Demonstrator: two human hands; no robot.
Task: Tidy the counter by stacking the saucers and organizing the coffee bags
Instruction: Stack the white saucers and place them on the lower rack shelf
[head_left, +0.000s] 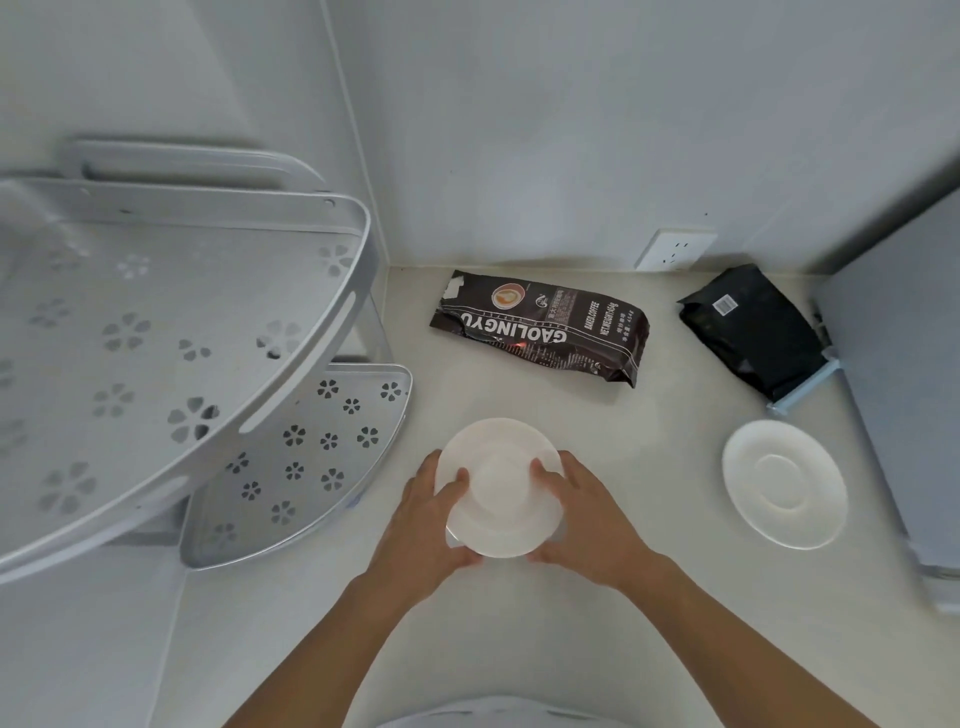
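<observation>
Both hands hold a white saucer stack (500, 486) at the counter's middle: one saucer sits on another, slightly offset. My left hand (431, 512) grips its left rim, thumb on top. My right hand (584, 512) grips the right rim the same way. A single white saucer (784, 483) lies flat to the right. A brown coffee bag (543, 325) printed GAOLINGYU lies on its side behind the stack. A black coffee bag (753, 332) lies at the back right, against the grey appliance.
A two-tier grey metal corner rack (218, 322) with flower-shaped holes stands at the left; its lower shelf (311, 457) reaches close to my left hand. A grey appliance (904, 364) bounds the right side. A wall socket (675, 249) sits on the back wall.
</observation>
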